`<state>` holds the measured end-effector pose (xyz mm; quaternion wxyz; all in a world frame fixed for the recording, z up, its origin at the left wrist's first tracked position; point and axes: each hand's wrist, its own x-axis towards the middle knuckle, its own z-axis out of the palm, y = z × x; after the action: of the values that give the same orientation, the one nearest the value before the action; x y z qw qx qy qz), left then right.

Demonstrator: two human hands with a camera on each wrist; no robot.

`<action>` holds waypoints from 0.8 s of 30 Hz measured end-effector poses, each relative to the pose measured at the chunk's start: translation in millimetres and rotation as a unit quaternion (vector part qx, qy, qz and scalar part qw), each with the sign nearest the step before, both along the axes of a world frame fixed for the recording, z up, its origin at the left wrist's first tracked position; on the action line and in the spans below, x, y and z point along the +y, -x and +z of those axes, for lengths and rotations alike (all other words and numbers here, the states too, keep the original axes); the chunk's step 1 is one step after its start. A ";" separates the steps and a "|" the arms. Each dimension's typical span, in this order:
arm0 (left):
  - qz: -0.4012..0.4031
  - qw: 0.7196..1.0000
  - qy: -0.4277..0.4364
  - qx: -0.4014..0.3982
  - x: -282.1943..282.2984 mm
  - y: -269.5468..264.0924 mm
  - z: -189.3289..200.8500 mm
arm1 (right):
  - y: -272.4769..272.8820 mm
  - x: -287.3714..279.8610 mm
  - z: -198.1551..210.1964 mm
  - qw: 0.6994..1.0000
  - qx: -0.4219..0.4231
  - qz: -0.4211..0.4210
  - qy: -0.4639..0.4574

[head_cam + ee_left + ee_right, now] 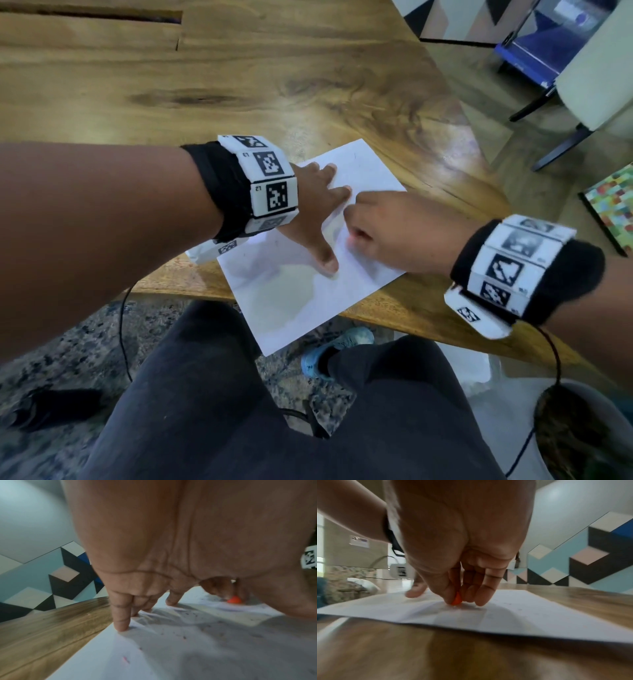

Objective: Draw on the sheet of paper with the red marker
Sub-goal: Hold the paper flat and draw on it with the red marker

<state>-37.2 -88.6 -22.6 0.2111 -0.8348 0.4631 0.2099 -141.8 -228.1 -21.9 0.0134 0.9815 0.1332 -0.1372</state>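
Note:
A white sheet of paper (294,301) lies at the wooden table's near edge, one corner hanging over it. My left hand (318,209) presses flat on the sheet with spread, straight fingers (121,622). My right hand (387,233) sits just right of it, fingers curled down round a red marker. Only the marker's red-orange tip (456,600) shows, touching the paper (505,612). The same tip (234,600) appears beyond my left palm. A short red mark (125,659) and faint specks lie on the sheet (188,649). The marker's body is hidden in my fist.
The wooden table (239,85) stretches away beyond the sheet. A chair (596,78) and a colourful mat (613,205) stand to the right on the floor. My legs and a blue shoe (339,346) are below the table edge. Cables hang from both wristbands.

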 end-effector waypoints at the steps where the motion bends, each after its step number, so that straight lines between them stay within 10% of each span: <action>1: -0.001 1.000 -0.001 -0.006 0.3 0.9 -2.4 | 10.3 5.4 -0.8 1.000 0.009 0.022 -0.011; 10: 0.009 1.000 0.000 -0.009 -0.8 4.3 -5.1 | -14.7 -40.2 -0.9 0.991 -0.018 -0.129 0.000; 19: 0.015 1.000 -0.003 0.008 -6.6 8.3 -0.5 | 40.3 -2.0 -1.5 0.999 0.015 -0.029 -0.014; 24: 0.019 1.000 -0.016 0.012 -9.3 11.3 3.9 | 26.1 -28.3 -4.2 0.994 -0.005 -0.108 -0.023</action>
<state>-48.6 -97.8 -18.7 0.2148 -0.8375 0.4464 0.2308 -167.9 -256.4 -26.1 -0.0234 0.9909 0.0296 -0.1294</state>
